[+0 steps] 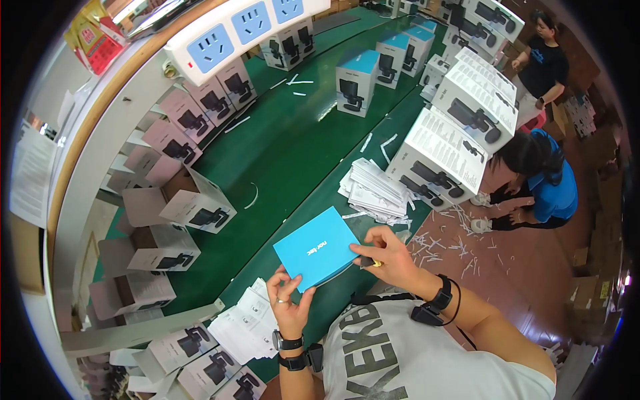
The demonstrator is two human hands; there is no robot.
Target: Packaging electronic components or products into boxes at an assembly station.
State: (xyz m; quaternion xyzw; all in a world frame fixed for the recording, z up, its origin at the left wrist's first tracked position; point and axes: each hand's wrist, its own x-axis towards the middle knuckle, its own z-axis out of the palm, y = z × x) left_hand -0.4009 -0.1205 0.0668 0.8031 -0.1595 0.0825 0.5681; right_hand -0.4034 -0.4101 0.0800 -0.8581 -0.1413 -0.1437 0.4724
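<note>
- The flat bright-blue cardboard box (317, 247) is held up over the dark green work table (287, 153), close in front of the person's chest, with its broad blue face turned up to the camera.
- The left hand (289, 298) grips the lower near corner of the box; the thumb lies on the blue face and the other fingers are curled under the edge.
- The right hand (385, 253) pinches the right edge of the box, with the fingers bent around it.
- Just behind the box, a loose pile of white printed paper leaflets (375, 189) lies on the table.
- A second spread of white leaflets (245, 325) lies on the near table edge, just left of the left wrist.
- Open grey-pink cartons with a camera picture (175, 205) stand in a row along the left side of the table.
- Large white printed product boxes (460, 127) are stacked at the right of the table.
- Two other people are at the far right, well apart from the box.
</note>
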